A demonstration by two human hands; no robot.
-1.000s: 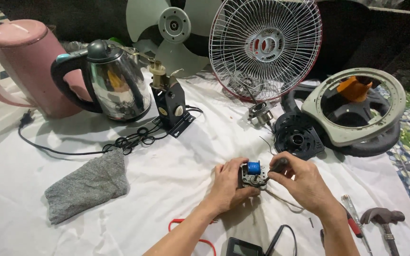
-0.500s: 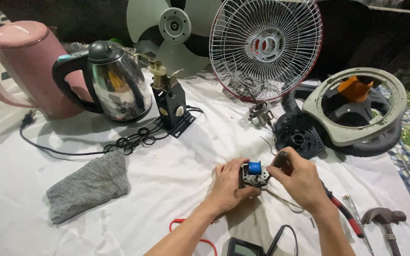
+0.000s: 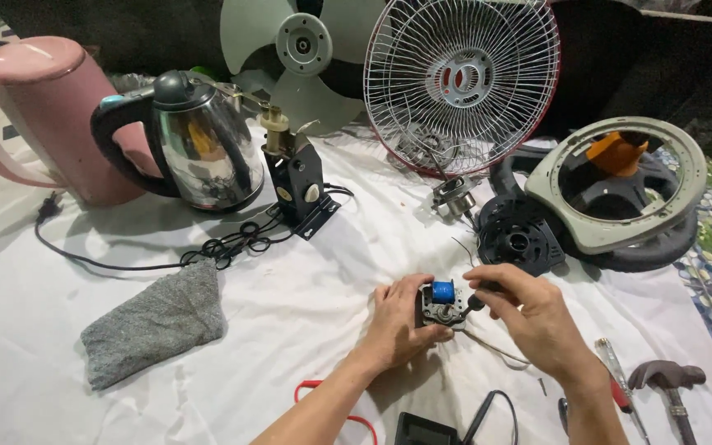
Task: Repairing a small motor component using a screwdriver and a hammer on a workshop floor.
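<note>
My left hand [image 3: 400,322] grips a small electric motor [image 3: 442,302] with a blue coil, holding it on the white cloth [image 3: 290,330]. From the right, my right hand [image 3: 529,313] pinches a thin black probe whose tip touches the motor's side. A thin wire trails from the motor toward the lower right. A black meter [image 3: 426,430] with red and black leads lies near my forearms at the bottom edge.
On the cloth: a grey rag [image 3: 156,322], steel kettle [image 3: 195,148], pink kettle [image 3: 35,115], black bracket motor [image 3: 297,177] with a coiled cord, fan blade [image 3: 290,49], wire fan guard [image 3: 461,82], round fan housing [image 3: 620,185], black motor cover [image 3: 517,237], screwdrivers [image 3: 620,387] and hammer [image 3: 669,383].
My hands and the small motor have shifted slightly. The screwdrivers and hammer at the right came a little more into view as the view moved.
</note>
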